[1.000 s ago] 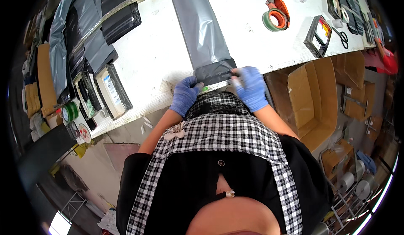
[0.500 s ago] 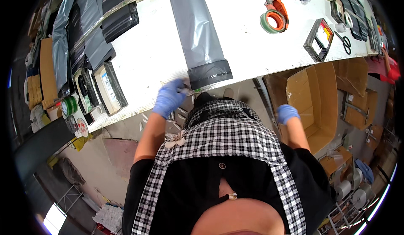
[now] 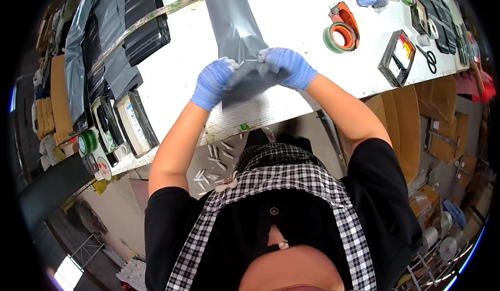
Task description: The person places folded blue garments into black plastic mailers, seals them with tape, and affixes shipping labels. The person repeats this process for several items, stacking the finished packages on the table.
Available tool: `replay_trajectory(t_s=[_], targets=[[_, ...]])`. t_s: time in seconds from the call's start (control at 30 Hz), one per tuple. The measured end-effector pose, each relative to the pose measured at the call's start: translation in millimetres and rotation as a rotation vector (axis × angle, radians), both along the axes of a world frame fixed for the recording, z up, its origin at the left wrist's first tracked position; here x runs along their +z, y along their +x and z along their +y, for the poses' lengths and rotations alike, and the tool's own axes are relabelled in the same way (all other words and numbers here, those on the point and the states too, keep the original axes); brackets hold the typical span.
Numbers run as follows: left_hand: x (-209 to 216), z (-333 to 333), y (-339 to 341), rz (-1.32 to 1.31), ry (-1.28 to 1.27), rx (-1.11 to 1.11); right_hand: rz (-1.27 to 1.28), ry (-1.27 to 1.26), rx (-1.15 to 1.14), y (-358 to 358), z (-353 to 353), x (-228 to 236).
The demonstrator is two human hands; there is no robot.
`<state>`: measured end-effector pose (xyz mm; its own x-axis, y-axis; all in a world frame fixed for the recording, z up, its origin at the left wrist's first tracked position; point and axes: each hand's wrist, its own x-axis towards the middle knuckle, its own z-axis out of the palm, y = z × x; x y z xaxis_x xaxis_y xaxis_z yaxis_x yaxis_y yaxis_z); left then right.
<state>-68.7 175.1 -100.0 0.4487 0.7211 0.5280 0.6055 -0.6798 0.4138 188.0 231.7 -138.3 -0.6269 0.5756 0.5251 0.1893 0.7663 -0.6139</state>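
A long grey plastic mailing bag (image 3: 232, 17) lies lengthwise on the white table, its near end lifted and creased. My left hand (image 3: 213, 82), in a blue glove, is closed on the bag's left edge near the flap. On the other side my right hand (image 3: 292, 68), gloved alike, pinches the right edge. A thin white line runs across the bag between the fingertips; whether it is a strip or a fold I cannot tell. The dark flap hangs toward me below the hands, blurred by motion.
An orange tape dispenser (image 3: 341, 33) sits right of the bag, with a framed box (image 3: 397, 59) and black scissors (image 3: 428, 59) farther right. Stacked grey and black bags (image 3: 143, 25) lie left under a band. Several white scraps (image 3: 213, 158) litter the floor; a cardboard box (image 3: 401, 127) stands below.
My right hand has come up from beside the cardboard box to the bag. My left hand has moved up from the table edge. The bag's near end is now lifted and creased.
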Motion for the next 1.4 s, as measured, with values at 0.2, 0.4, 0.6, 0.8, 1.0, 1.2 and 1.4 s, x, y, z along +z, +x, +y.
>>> replay_trajectory(t_s=[0.2,0.4,0.6,0.8,1.0,1.2,1.4], targets=[[34,-115,30,-0.606,-0.696,0.347,0.121,-0.369,-0.153,20,-99,61],[40,-147,68,-0.716,-0.74,0.62,0.108,-0.644,-0.554,-2,-150,52],[14,-123,77,-0.243,-0.636,0.796,-0.345,-0.627,-0.755,-10,-137,51],[-18,-130,66,-0.129,-0.238,1.009,-0.302,-0.345,-0.846,1,-130,40],[-23,-156,92,-0.285,-0.435,0.385,-0.12,-0.476,-0.24,-19,-152,29],[41,-151,-41,-0.109,-0.126,0.83,-0.216,-0.114,-0.402,5,-138,39],[16,-180,-250,0.039,-0.548,1.276,-0.108,-0.286,-0.419,-1,-126,61]])
